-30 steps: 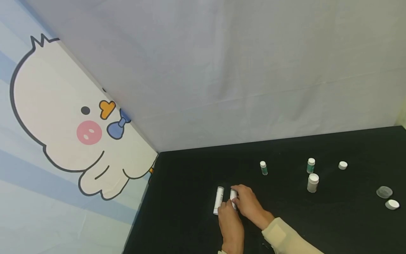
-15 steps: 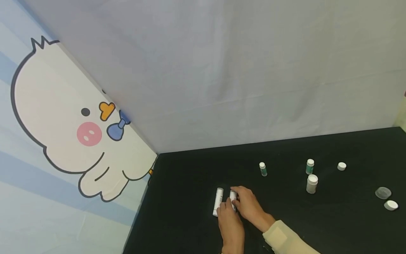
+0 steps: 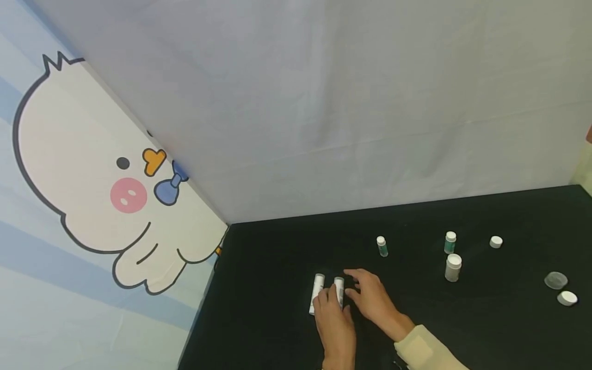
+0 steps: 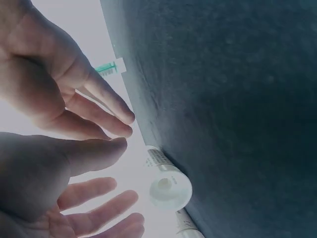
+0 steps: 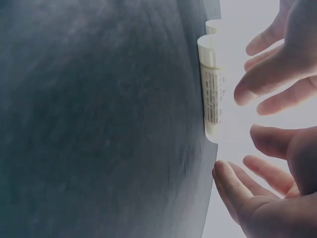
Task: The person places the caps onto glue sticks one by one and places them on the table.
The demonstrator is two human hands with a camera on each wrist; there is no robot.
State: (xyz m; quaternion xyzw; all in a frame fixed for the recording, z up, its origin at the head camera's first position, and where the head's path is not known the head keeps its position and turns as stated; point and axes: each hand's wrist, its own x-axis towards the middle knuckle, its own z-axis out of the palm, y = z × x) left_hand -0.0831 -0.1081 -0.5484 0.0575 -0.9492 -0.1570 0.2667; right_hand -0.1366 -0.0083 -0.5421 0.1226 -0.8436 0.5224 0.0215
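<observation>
Two white cylindrical tubes lie side by side on the black table: the left tube [image 3: 317, 289] and the right tube [image 3: 339, 285]. My left hand [image 3: 335, 329] is over their near ends with its fingers loosely extended, hiding part of both. Just right of the right tube hovers my right hand [image 3: 376, 300], fingers spread and relaxed. In the left wrist view, one printed tube [image 4: 171, 191] shows a round, recessed end, apart from the fingers. The right wrist view has a gap between the fingertips [image 5: 242, 94] and a tube [image 5: 212, 94] with small print.
Behind stand a small green-labelled bottle [image 3: 382, 246], a second green-labelled bottle [image 3: 450, 243] and a white bottle [image 3: 453, 268]. To the right lie a white cap [image 3: 496, 242], a clear round lid [image 3: 556, 280] and another white cap [image 3: 567, 298]. A pale curtain [image 3: 393, 128] backs the table [image 3: 259, 288].
My right hand has let go of the right tube and moved slightly right, its fingers opening. The left hand's fingers have shifted a little upward and loosened. The tubes stay where they lay.
</observation>
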